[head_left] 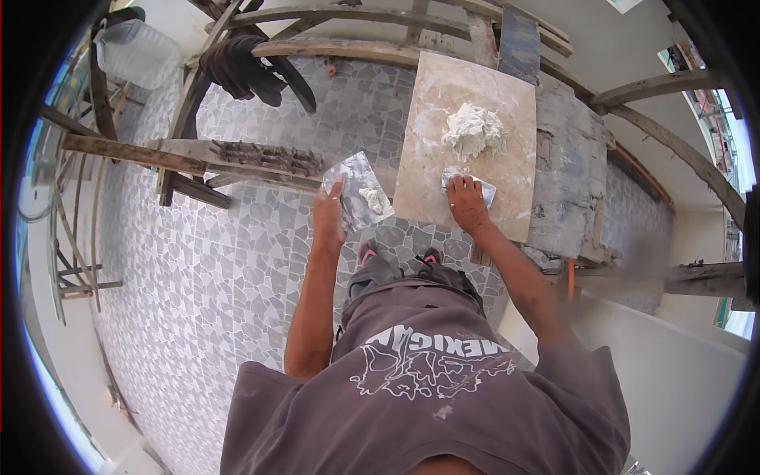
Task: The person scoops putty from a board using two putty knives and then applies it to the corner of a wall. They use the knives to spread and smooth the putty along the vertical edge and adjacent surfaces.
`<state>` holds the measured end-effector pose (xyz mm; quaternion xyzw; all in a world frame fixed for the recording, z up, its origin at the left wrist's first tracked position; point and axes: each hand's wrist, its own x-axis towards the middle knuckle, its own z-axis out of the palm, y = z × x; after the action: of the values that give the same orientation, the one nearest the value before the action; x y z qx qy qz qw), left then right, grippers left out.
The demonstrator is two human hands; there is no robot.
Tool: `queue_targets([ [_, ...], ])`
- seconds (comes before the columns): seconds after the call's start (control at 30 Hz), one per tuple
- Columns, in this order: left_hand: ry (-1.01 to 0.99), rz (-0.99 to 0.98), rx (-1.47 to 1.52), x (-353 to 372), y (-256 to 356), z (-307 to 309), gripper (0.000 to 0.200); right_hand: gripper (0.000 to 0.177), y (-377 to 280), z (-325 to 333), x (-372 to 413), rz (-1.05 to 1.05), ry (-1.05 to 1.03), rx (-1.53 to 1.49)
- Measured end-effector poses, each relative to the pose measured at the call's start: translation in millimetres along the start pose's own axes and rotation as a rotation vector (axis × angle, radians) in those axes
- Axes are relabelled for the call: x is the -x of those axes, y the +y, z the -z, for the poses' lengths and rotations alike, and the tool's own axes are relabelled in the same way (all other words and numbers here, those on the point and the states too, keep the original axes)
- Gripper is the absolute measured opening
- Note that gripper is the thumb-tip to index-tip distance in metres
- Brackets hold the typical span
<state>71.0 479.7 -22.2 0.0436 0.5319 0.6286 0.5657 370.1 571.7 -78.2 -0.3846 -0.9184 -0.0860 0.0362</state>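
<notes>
My left hand (327, 214) grips the near edge of a flat metal plate (354, 176), its surface smeared white. A small dab of white putty (373, 200) lies toward the plate's right corner. My right hand (468, 203) is closed around a metal putty scraper (488, 192), which rests low over the tan board (427, 103). Above that hand, on the same board, sits a lumpy heap of white putty (475, 131). White smears mark the board around the heap. The plate hangs just left of the board's edge.
Worn grey planks (566, 158) adjoin the board on its right. Wooden scaffold poles (340, 49) cross at the back, with a dark cloth (245, 71) draped over one. A beam (261, 158) runs to my left. Stone-patterned flooring (214, 261) lies below. A clear plastic jug (138, 54) hangs upper left.
</notes>
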Motion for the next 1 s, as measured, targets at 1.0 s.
queue_targets([
  [1.0,0.098,-0.491,-0.938,-56.8,-44.0,-210.8,0.037,0.041,31.5,118.0,-1.1,-0.123,0.195,-0.555],
])
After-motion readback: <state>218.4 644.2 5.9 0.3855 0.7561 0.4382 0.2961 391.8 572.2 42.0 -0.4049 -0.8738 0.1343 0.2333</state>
